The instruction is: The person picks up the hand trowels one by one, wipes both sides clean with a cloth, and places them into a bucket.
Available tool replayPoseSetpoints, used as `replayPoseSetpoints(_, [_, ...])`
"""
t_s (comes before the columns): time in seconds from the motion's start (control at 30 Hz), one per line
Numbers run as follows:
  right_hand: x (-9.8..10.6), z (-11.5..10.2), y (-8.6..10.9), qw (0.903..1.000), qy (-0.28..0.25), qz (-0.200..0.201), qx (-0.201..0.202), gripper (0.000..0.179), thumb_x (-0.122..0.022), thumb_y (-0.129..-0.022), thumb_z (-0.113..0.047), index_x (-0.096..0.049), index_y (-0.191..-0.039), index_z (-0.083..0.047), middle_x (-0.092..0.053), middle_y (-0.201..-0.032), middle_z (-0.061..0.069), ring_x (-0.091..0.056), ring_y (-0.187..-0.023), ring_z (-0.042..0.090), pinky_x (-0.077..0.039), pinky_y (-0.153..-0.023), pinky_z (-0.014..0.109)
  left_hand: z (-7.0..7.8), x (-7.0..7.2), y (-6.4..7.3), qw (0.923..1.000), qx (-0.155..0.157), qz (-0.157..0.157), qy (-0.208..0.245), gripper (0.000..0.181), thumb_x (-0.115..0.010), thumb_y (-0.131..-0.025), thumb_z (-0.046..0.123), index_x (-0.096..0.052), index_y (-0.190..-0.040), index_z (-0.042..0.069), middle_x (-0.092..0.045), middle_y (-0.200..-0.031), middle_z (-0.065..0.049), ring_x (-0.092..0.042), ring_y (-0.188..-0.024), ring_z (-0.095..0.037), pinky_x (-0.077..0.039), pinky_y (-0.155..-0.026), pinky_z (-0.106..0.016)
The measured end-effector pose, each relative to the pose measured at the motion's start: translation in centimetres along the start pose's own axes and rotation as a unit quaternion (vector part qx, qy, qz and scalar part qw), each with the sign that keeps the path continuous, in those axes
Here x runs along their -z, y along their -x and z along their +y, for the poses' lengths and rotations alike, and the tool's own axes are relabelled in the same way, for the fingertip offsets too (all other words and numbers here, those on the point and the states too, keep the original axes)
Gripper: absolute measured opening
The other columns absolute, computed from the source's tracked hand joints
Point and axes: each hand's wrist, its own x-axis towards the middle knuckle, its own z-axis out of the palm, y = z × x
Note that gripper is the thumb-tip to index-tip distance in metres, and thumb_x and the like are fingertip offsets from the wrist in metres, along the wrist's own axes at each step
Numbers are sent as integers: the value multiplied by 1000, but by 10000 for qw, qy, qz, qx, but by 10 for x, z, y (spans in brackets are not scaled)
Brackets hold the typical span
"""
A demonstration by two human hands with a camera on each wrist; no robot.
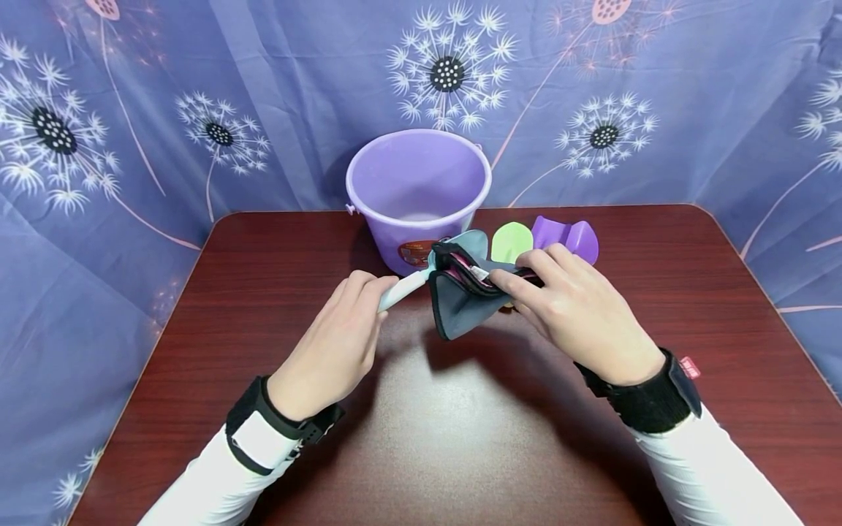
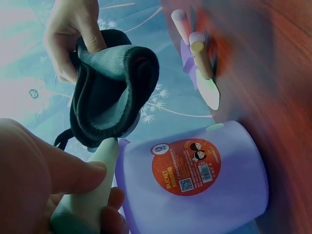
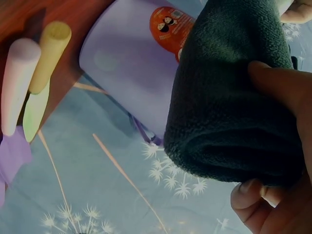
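Observation:
My left hand (image 1: 335,343) grips the pale handle (image 1: 403,291) of a toy shovel, its light blue head (image 1: 472,241) partly hidden behind cloth. My right hand (image 1: 572,314) pinches a folded dark grey cloth (image 1: 460,307) with black edging and a white label, held against the shovel's head above the table. In the left wrist view the cloth (image 2: 105,73) hangs curled at the end of the handle (image 2: 87,195). In the right wrist view the thumb of my right hand (image 3: 287,97) lies on the fuzzy cloth (image 3: 229,87), with fingers beneath it.
A purple bucket (image 1: 421,183) with an orange label stands at the table's back edge. To its right lie a green-bladed toy trowel (image 1: 513,242) with a yellow handle (image 3: 50,53) and a purple toy scoop (image 1: 564,237). A patterned blue curtain (image 1: 296,109) hangs behind the table (image 1: 276,292).

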Motion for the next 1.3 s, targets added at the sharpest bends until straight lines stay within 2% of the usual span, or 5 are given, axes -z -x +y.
replayPoseSetpoints(0.33, [3,-3,-3,9998,-17,186,95,28,-68,-93,-16,-67,-120,-10,-58,-100,13,-49,-79,32,-42,-66,40,2,0,0,9999,-81,-102,12,40,-59,-92,-4,-52,-131,-3,-50,-106,-7,-47,-92,-22,-40,-83,-33])
replayPoseSetpoints(0.67, [6,-5,-6,9966,550,568,242,25,-64,-95,-21,-68,-117,-9,-58,-99,18,-53,-83,38,-45,-63,45,3,-2,1,9995,-236,-214,31,35,-57,-94,-3,-53,-129,-3,-51,-105,-7,-47,-90,-23,-41,-80,-34])
replayPoseSetpoints(0.97, [9,1,-4,9940,716,823,97,26,-52,-98,-11,-69,-116,-8,-59,-98,20,-56,-85,39,-46,-66,48,3,0,1,9995,-226,-211,-18,35,-57,-94,-2,-53,-129,-3,-49,-104,-7,-47,-90,-23,-41,-82,-33])
replayPoseSetpoints(1.13, [10,3,-5,9904,843,1094,72,24,-52,-97,-5,-69,-113,-8,-59,-98,20,-54,-80,39,-44,-63,46,3,1,1,9996,-190,-202,29,37,-57,-93,-3,-52,-130,-3,-50,-105,-7,-47,-90,-23,-41,-82,-33])
replayPoseSetpoints(1.3, [13,7,-4,9908,845,1056,19,30,-49,-93,1,-68,-115,-8,-59,-100,20,-52,-80,41,-43,-61,45,2,2,1,9996,-211,-149,63,36,-57,-94,-4,-52,-129,-3,-50,-104,-7,-47,-90,-23,-41,-82,-33])
